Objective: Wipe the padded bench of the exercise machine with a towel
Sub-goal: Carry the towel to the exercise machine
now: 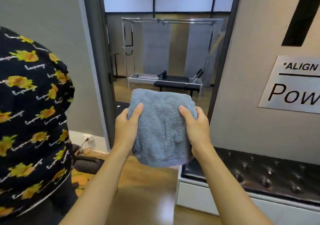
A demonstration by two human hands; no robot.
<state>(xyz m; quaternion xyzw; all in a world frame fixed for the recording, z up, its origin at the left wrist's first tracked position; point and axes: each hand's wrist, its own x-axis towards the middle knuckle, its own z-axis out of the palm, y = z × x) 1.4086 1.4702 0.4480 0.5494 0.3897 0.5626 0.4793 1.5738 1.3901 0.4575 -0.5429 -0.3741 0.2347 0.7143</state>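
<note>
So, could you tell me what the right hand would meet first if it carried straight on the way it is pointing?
Probably nothing nearby: the right hand, gripping the towel, points into the open doorway. The padded bench lies beyond, though depth is unclear.

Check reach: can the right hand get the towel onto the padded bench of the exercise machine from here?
Probably not yet. The right hand and left hand hold the blue towel in the air, while the padded bench stands far off beyond the open doorway.
</note>
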